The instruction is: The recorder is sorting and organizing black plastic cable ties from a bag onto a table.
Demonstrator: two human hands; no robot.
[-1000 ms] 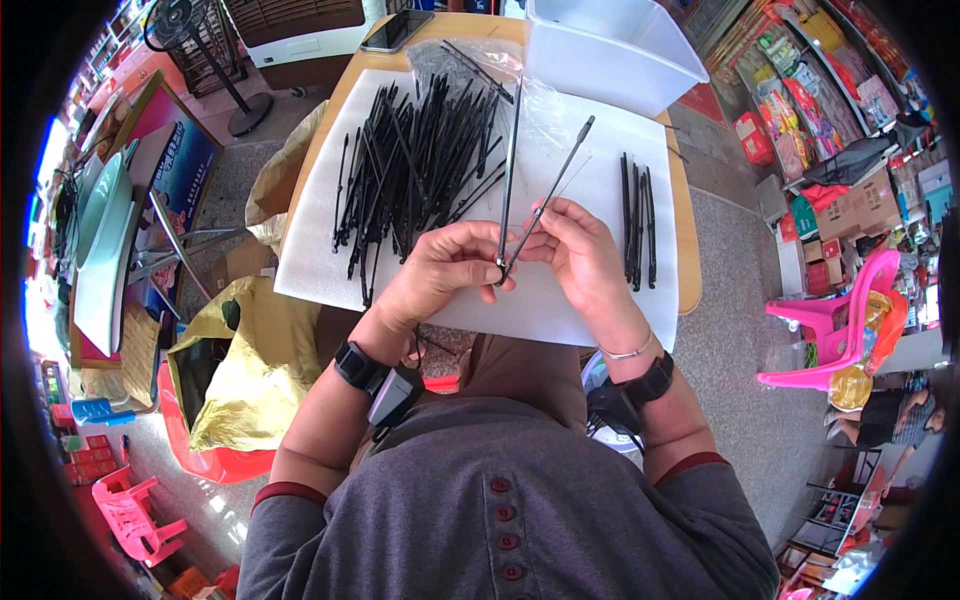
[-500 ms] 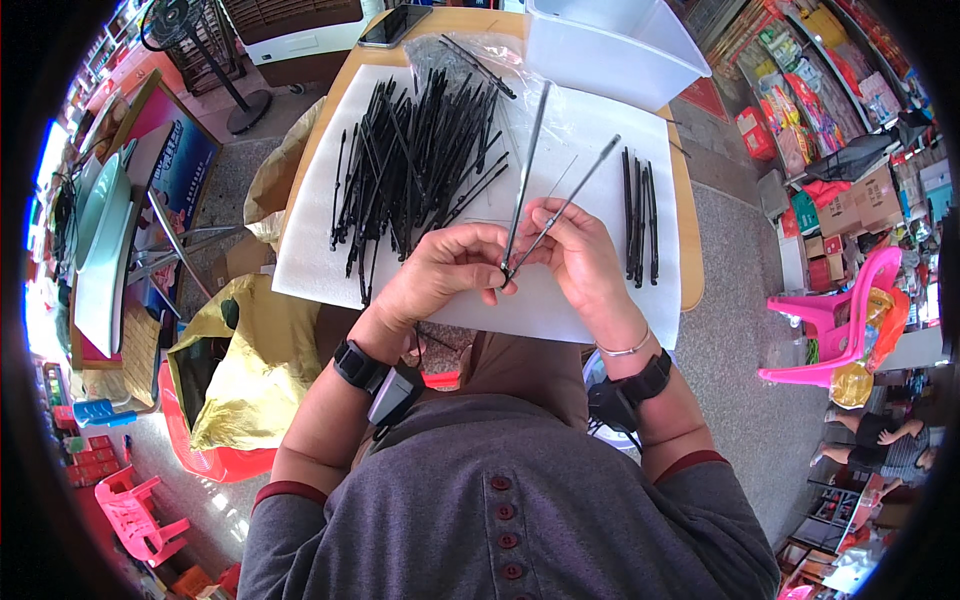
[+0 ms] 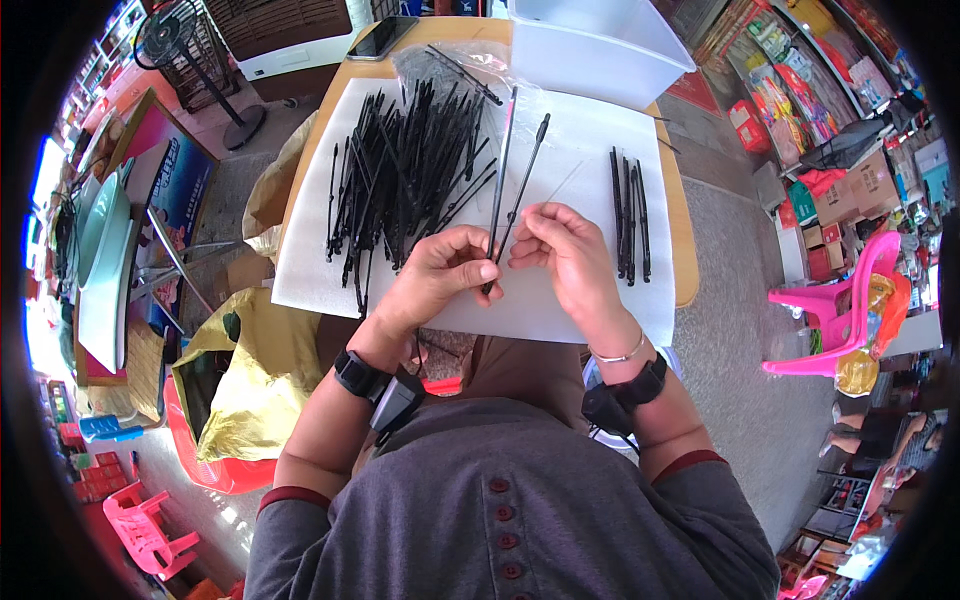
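My left hand (image 3: 448,272) pinches two thin black rods near their lower ends, between thumb and fingers. The longer rod (image 3: 504,160) stands almost upright; the other rod (image 3: 529,165) leans to the right, with a thicker tip. Just right of them is my right hand (image 3: 568,255), its fingers loosely curled and apart, seemingly off the rods. A big loose pile of similar black rods (image 3: 405,180) lies on the white sheet (image 3: 570,310), left of my hands. Several more rods (image 3: 630,215) lie side by side on the sheet's right part.
A white plastic bin (image 3: 600,60) stands at the table's far right, beside a clear plastic bag (image 3: 480,65). A phone (image 3: 384,38) rests at the far left corner. A yellow sack (image 3: 255,360) is left of my legs; a pink chair (image 3: 835,310) stands to the right.
My right fingers have come off the leaning rod. The two rods have swung closer together and more upright in my left hand. The whole view has shifted slightly.
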